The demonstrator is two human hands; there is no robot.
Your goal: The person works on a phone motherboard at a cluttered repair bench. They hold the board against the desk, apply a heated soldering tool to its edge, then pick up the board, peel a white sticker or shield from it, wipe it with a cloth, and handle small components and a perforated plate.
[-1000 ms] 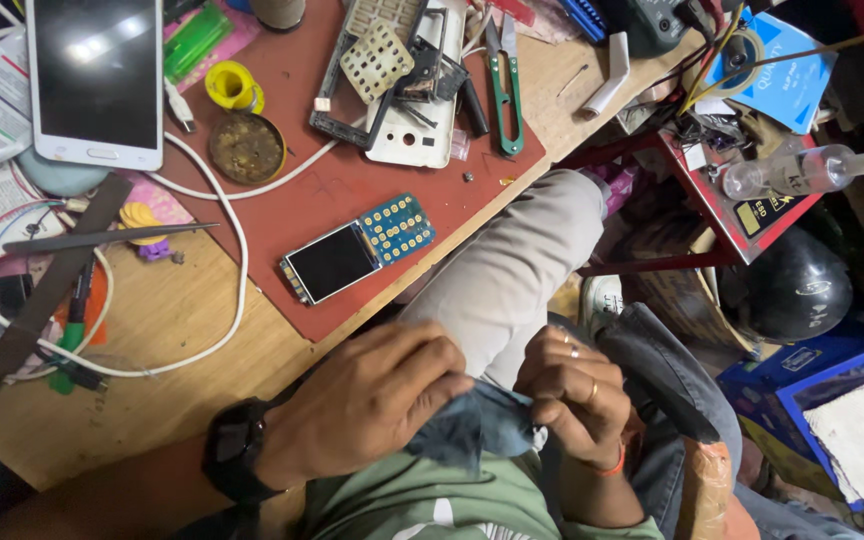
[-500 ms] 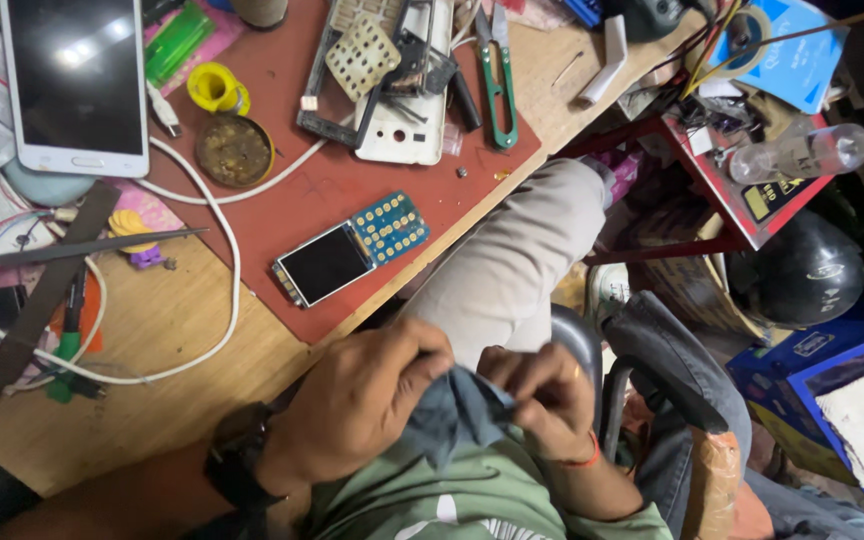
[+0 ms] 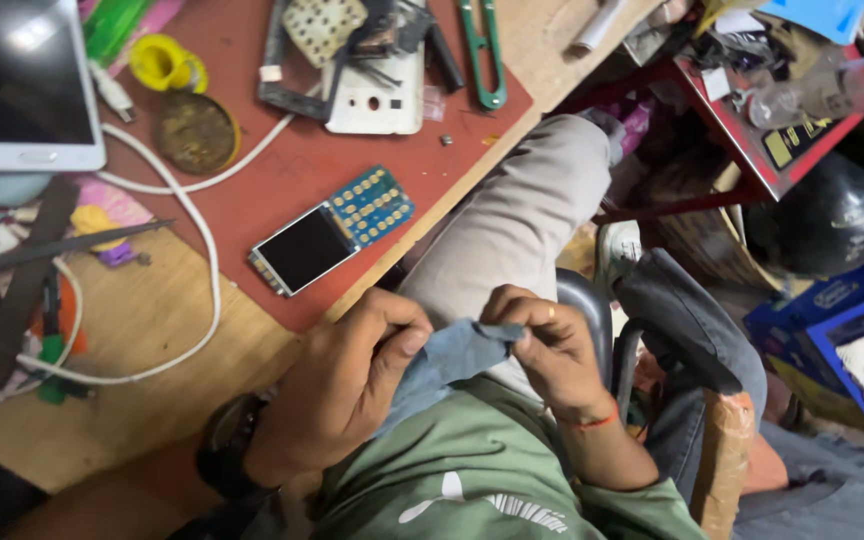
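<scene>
My left hand (image 3: 347, 385) and my right hand (image 3: 542, 345) are both over my lap, below the bench edge. Together they pinch a small piece of grey-blue cloth (image 3: 447, 360) stretched between them. What lies inside the cloth is hidden. A dark watch (image 3: 220, 445) sits on my left wrist and an orange thread band (image 3: 592, 420) on my right. On the red mat (image 3: 282, 185) just above my hands lies a small phone circuit board (image 3: 332, 232) with a dark screen and blue keypad.
A white phone (image 3: 22, 85), a white phone back shell (image 3: 377, 95), green snips (image 3: 482, 50), a yellow tape roll (image 3: 162, 60), a round tin (image 3: 195, 130) and a white cable (image 3: 207, 250) lie on the bench. Cluttered red shelf (image 3: 752, 130) and blue boxes (image 3: 832, 310) at right.
The view has drawn closer to my hands. The cloth has been pulled out wider between my two hands, and my right hand has shifted slightly right.
</scene>
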